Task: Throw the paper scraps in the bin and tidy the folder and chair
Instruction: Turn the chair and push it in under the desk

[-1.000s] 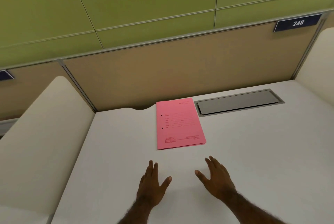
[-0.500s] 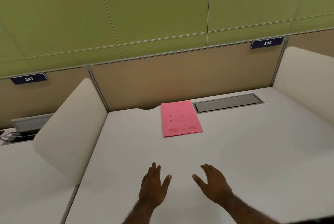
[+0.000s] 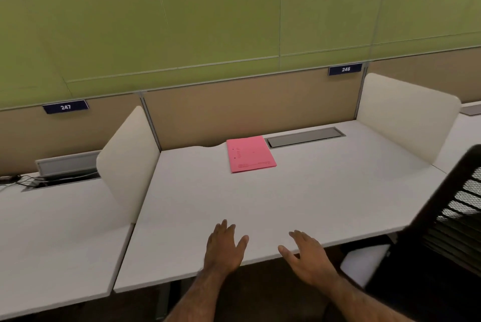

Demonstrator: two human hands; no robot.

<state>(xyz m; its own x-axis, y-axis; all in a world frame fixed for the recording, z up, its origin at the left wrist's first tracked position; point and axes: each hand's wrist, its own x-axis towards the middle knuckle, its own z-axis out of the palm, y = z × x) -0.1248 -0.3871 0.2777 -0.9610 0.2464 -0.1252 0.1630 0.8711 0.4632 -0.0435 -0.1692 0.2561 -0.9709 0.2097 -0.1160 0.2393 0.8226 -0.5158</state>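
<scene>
White desk [image 3: 325,191] backs onto a tan partition [image 3: 247,108] under a green wall [image 3: 208,22]. Grey cable hatch [image 3: 305,137] is shut along the back edge. Cream dividers [image 3: 406,116] on both side edges, plus number plates 247 [image 3: 65,107] and 248 [image 3: 345,69].

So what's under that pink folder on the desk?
The pink folder lies flat on the white desk, near the back. Whether anything sits beneath or inside it can't be seen; it is closed.
</scene>
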